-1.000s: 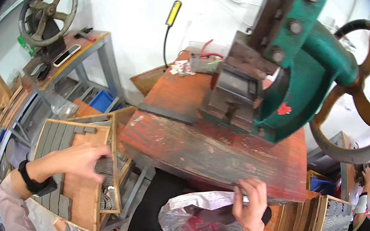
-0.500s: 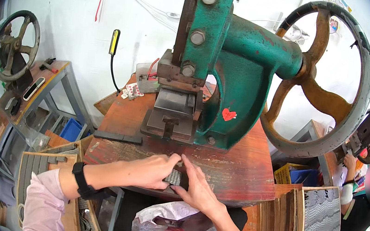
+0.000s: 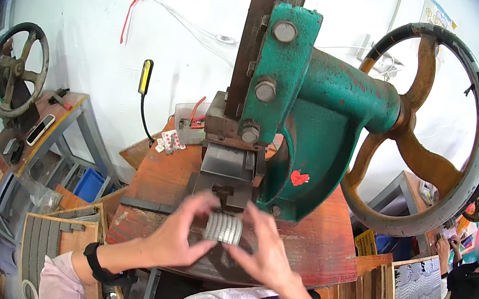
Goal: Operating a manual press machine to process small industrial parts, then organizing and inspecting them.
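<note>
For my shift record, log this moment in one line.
left hand: left of ridged block | right hand: right of block | grip: unclear | block: in front of press | press: on table

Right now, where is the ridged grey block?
Below centre in the head view, the ridged grey block is between the left hand and right hand, in front of the green press.

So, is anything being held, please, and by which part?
I can't tell: the left hand and right hand flank the ribbed grey block, fingers near its edges.
</note>
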Demonstrator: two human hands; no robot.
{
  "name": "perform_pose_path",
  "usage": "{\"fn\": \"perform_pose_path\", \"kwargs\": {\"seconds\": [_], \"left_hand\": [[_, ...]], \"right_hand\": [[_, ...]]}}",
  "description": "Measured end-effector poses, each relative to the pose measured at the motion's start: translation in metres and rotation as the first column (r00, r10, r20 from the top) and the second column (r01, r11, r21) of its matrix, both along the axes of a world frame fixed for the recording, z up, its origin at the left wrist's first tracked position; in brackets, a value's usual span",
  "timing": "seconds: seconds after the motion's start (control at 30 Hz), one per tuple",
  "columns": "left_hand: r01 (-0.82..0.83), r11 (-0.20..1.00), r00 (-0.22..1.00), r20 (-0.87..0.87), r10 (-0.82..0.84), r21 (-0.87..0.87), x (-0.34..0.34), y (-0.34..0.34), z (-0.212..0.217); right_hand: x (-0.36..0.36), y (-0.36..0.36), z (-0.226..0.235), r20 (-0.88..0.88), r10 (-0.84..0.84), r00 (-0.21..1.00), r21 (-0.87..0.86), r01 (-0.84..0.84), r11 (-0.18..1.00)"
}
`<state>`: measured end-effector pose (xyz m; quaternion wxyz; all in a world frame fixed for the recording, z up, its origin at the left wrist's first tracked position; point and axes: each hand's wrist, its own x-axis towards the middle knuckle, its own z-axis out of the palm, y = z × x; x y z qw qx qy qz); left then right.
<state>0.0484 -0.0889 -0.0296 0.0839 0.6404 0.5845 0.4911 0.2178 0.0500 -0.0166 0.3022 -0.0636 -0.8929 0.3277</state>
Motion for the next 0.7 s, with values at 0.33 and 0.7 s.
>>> {"fn": "perform_pose_path", "kwargs": {"seconds": [0.33, 0.7], "left_hand": [[-0.21, 0.966, 0.977, 0.006, 0.212, 0.15, -0.077, 0.102, 0.046], [-0.397, 0.82, 0.874, -0.442, 0.201, -0.413, -0.109, -0.037, 0.014]], "right_hand": [[-0.108, 0.062, 0.031, -0.015, -0.427, 0.904, -0.158, 0.419, 0.894], [-0.107, 0.065, 0.026, -0.121, -0.424, 0.898, -0.079, 0.417, 0.906]]}}
